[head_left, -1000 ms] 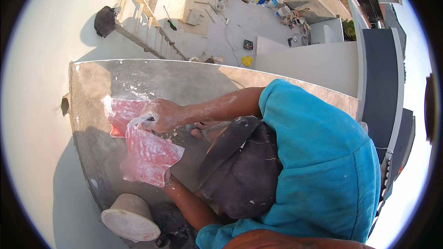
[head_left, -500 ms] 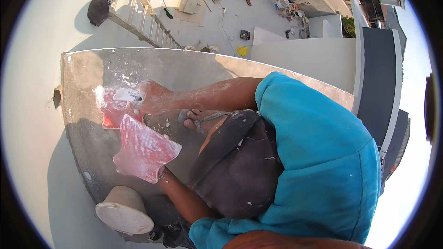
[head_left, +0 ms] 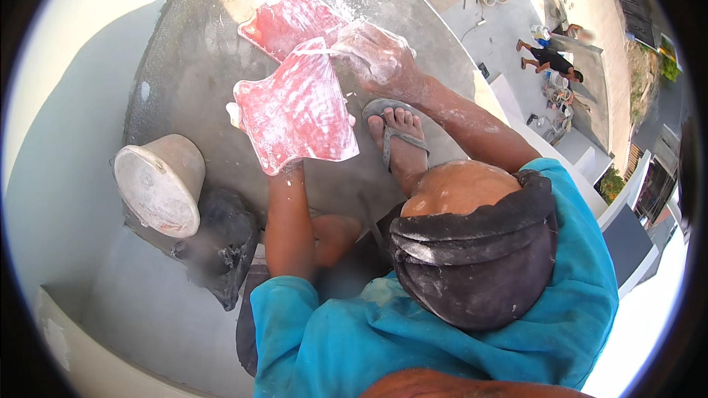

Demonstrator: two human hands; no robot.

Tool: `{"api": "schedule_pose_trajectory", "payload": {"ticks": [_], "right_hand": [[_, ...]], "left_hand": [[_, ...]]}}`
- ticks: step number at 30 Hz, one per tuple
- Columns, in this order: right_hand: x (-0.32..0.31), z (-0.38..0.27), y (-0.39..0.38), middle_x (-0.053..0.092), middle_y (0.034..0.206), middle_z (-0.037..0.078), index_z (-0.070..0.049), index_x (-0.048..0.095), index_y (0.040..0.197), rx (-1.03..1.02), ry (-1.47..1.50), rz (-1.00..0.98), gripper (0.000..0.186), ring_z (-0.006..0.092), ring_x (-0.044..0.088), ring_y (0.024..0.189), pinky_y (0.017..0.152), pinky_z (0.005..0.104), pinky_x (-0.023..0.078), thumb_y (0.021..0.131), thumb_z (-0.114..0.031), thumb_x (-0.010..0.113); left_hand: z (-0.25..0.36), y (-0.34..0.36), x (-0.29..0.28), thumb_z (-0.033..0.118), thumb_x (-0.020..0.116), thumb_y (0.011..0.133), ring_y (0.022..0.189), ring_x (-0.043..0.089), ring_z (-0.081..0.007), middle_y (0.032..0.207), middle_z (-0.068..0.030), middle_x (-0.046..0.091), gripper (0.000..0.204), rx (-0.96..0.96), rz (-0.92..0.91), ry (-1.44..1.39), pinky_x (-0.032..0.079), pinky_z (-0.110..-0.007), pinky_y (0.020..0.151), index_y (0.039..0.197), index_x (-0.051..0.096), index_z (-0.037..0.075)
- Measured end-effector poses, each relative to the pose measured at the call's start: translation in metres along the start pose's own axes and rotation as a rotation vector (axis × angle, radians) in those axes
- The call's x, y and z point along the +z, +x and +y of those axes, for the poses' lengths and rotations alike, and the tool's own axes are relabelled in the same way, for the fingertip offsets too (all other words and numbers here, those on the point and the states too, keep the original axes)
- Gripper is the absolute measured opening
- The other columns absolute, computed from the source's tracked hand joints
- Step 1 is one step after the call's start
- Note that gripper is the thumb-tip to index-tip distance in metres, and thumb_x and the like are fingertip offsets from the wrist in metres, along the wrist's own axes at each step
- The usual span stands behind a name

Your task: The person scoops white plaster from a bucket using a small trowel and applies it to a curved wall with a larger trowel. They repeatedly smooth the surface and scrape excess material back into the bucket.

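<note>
My left hand [head_left: 235,115] grips a red plastic board [head_left: 295,114] from below; its thumb and a fingertip show at opposite edges. White paste is smeared over the board's face. My right hand [head_left: 377,57], coated in white powder, is closed round a scraper [head_left: 318,51]. Only a thin strip of the blade shows, seen at the upper edge of the held board. Just beyond lies a second red board [head_left: 293,21] on the grey concrete ledge [head_left: 195,81], also streaked white and partly covered by the first.
A whitish bucket [head_left: 158,184] stands tilted to the left, beside a crumpled black bag [head_left: 221,232]. My sandalled foot [head_left: 402,144] rests close to my right hand. Past the ledge's edge, a person in black [head_left: 553,59] is on the lower floor among buckets.
My view has turned, and the scene has swung round. My right hand has brought the scraper from the lying board to the held one. My left hand keeps its hold on the board.
</note>
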State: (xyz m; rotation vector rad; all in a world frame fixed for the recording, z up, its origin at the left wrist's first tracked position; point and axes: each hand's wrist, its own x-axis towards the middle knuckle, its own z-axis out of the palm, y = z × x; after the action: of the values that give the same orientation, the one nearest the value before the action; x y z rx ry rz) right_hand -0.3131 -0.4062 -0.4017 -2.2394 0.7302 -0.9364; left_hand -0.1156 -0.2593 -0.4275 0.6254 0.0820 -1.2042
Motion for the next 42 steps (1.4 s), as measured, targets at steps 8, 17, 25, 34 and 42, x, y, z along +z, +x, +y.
{"api": "schedule_pose_trajectory", "payload": {"ticks": [8, 17, 25, 34, 42], "right_hand": [[0.001, 0.017, 0.003, 0.067, 0.099, 0.006, -0.013, 0.071, 0.094, -0.011, -0.012, -0.061, 0.022, 0.0236, 0.069, 0.086, 0.072, 0.0348, 0.057, 0.073, -0.008, 0.071], [-0.004, 0.019, 0.013, 0.065, 0.099, 0.019, -0.001, 0.061, 0.105, 0.380, -0.019, -0.016, 0.018, 0.0334, 0.065, 0.088, 0.074, 0.0379, 0.050, 0.091, -0.010, 0.065], [-0.024, -0.003, 0.000, 0.068, 0.097, 0.018, -0.004, 0.038, 0.138, 1.055, 0.523, -0.058, 0.049, 0.0194, 0.067, 0.067, 0.057, 0.0320, 0.054, 0.095, -0.014, 0.060], [-0.058, 0.005, -0.008, 0.069, 0.089, 0.013, 0.000, 0.049, 0.128, 1.318, 0.726, 0.300, 0.038, 0.0135, 0.062, 0.062, 0.049, 0.0250, 0.049, 0.095, -0.013, 0.061], [-0.056, -0.012, -0.042, 0.069, 0.084, 0.015, 0.002, 0.058, 0.108, 1.523, 0.835, 0.139, 0.020, 0.0165, 0.063, 0.061, 0.052, 0.0281, 0.051, 0.095, -0.013, 0.059]], "left_hand": [[0.007, 0.003, 0.001, 0.059, 0.038, 0.097, 0.109, 0.060, -0.0300, 0.122, -0.0156, 0.057, 0.058, -0.062, -0.033, -0.028, 0.051, -0.048, 0.096, 0.124, 0.050, 0.008], [0.008, 0.001, 0.012, 0.048, 0.040, 0.099, 0.112, 0.059, -0.0300, 0.123, -0.0150, 0.057, 0.049, -0.177, -0.074, 0.004, 0.050, -0.047, 0.099, 0.124, 0.049, 0.006], [-0.002, -0.001, 0.035, 0.038, 0.043, 0.098, 0.115, 0.057, -0.0302, 0.125, -0.0152, 0.055, 0.045, -0.408, -0.127, 0.138, 0.048, -0.047, 0.102, 0.128, 0.047, 0.004], [-0.067, -0.020, 0.034, 0.020, 0.048, 0.095, 0.120, 0.054, -0.0303, 0.129, -0.0156, 0.054, 0.044, -0.225, 0.229, 0.119, 0.045, -0.046, 0.105, 0.134, 0.042, 0.000], [-0.159, -0.054, 0.030, -0.001, 0.068, 0.087, 0.092, 0.060, -0.0145, 0.106, -0.0107, 0.060, 0.033, -0.294, 0.438, 0.570, 0.053, -0.030, 0.082, 0.113, 0.048, 0.002]]}}
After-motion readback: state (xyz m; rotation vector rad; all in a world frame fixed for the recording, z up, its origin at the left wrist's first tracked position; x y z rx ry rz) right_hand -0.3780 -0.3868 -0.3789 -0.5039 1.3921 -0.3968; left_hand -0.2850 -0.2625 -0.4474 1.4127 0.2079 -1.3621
